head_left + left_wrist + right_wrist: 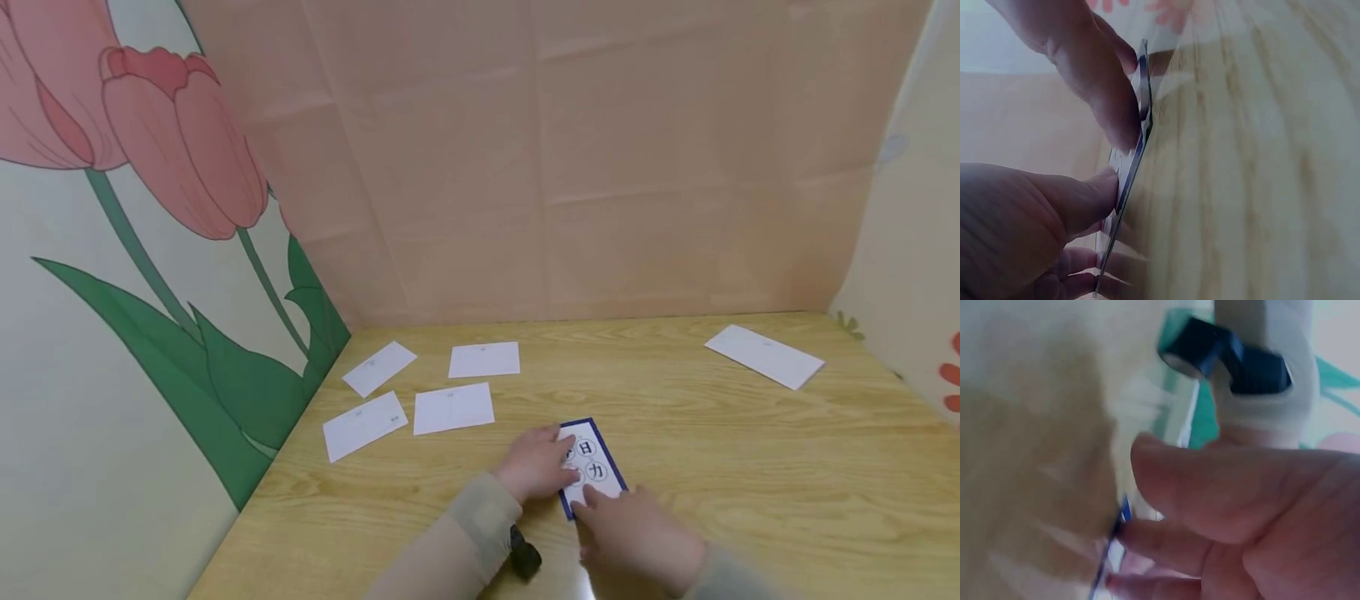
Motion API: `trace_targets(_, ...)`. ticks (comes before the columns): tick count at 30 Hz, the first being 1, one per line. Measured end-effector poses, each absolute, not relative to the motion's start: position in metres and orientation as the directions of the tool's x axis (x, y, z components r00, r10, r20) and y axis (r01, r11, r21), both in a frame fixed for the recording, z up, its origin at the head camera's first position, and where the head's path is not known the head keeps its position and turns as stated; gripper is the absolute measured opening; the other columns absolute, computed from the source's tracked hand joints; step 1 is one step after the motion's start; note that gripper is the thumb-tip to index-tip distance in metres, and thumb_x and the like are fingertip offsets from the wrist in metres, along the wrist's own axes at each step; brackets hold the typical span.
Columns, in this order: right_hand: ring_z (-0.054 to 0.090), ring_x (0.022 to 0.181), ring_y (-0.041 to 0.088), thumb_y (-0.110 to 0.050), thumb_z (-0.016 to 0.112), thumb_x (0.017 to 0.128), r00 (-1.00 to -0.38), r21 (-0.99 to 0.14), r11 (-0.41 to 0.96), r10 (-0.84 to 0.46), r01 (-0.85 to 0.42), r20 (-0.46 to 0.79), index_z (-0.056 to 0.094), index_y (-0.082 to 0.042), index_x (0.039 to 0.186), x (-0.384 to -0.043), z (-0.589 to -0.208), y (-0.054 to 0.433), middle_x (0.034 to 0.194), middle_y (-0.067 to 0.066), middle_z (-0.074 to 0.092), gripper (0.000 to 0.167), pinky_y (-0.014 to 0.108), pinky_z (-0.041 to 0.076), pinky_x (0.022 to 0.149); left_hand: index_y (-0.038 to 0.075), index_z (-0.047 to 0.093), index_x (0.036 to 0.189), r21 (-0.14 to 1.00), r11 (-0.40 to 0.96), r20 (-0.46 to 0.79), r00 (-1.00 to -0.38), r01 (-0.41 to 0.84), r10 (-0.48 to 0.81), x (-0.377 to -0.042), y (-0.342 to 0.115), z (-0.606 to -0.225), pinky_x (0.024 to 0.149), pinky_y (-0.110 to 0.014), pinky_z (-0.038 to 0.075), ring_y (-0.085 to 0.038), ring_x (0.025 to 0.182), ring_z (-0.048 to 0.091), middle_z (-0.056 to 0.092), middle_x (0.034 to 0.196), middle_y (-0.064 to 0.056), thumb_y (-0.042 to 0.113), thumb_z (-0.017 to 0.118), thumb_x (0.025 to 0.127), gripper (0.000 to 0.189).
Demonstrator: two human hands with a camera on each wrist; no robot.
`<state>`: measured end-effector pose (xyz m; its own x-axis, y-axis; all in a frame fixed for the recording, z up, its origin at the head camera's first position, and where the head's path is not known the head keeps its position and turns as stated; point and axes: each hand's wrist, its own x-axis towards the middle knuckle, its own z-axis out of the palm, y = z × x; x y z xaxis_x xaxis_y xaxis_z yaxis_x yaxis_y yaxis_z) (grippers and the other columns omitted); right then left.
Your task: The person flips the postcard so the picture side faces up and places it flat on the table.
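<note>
Nearest me as I watched, a black device (pixel 525 557) sat by the cuff of the left sleeve (pixel 480 521), just behind the left hand's fingers; it looked bulky enough to knock the right hand if the wrists had come closer together. The right hand (pixel 633 529) had its fingertips on the near end of the blue-edged card (pixel 591 459), the thumb apart from the fingers and gripping nothing that I could see. The left hand (pixel 536 467) lay over the card's left side, fingers loosely spread and touching its printed face, not curled round it.

So the card was under both sets of fingertips, on the table (pixel 675 417). With nothing pinched, uneven pressure could have swivelled it or sent it skidding. Seen edge-on from the left wrist, it showed a kink beside a right fingertip; a harder push there might have creased it. Whether it lay wholly flat, I couldn't tell.

Beyond the left fingertips and to their left lay four white slips (pixel 454 408); a careless sweep that way could have scattered them. Farther off, beyond the right fingers, a separate white sheet (pixel 763 357) seemed safe enough.
</note>
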<state>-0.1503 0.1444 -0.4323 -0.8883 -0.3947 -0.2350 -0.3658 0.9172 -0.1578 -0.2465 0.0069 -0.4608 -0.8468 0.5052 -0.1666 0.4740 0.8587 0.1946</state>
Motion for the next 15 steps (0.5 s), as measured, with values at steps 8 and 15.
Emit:
trace_targets(8, 0.054, 0.111, 0.048, -0.052, 0.068, 0.082, -0.904, -0.126, 0.930, -0.366, -0.345, -0.223, 0.057, -0.009, 0.133, -0.152, -0.440, 0.143, 0.138, 0.016, 0.052, 0.068, 0.071, 0.035, 0.088, 0.032, 0.036, 0.148, 0.241, 0.858, -0.189, -0.845, 0.453, 0.500, -0.248, 0.002, -0.465, 0.114, -0.049, 0.017, -0.021, 0.145, 0.018, 0.024, 0.158, 0.000, 0.055, 0.051, 0.094, 0.061)
trace_targets(15, 0.045, 0.117, 0.056, -0.054, 0.063, 0.086, -0.916, -0.186, 0.942, -0.319, -0.278, -0.243, 0.054, -0.012, 0.137, -0.169, -0.446, 0.160, 0.143, 0.016, 0.047, 0.067, 0.076, 0.028, 0.090, 0.018, 0.038, 0.149, 0.264, 0.883, -0.144, -0.890, 0.388, 0.434, -0.254, -0.023, -0.463, 0.111, -0.057, 0.018, -0.026, 0.144, 0.020, 0.026, 0.157, -0.005, 0.055, 0.053, 0.092, 0.069)
